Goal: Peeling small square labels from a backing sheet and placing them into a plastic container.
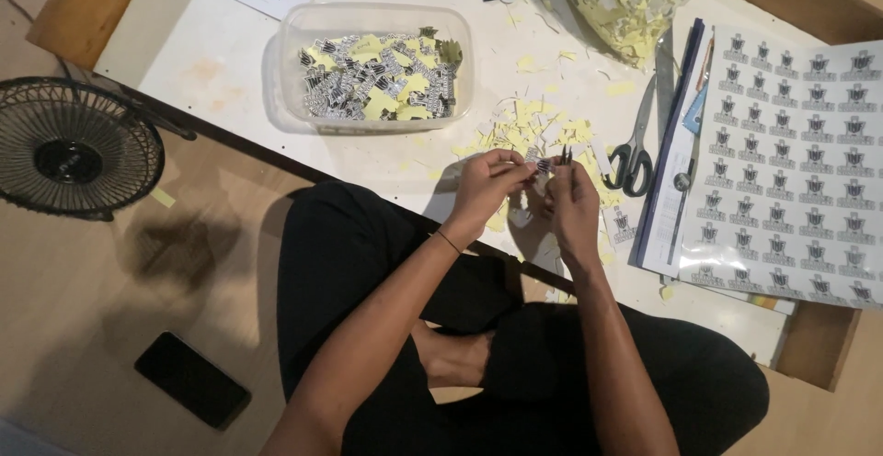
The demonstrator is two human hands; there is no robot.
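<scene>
Small sticker pinched between left hand, right hand.

One head-worn camera looks steeply down from above the seated person, close enough that both forearms run up from the bottom edge to the left hand and right hand near the centre. It faces the low white table, which stretches beyond the pinching fingers, with the wooden floor filling the frame left of the hands.
</scene>
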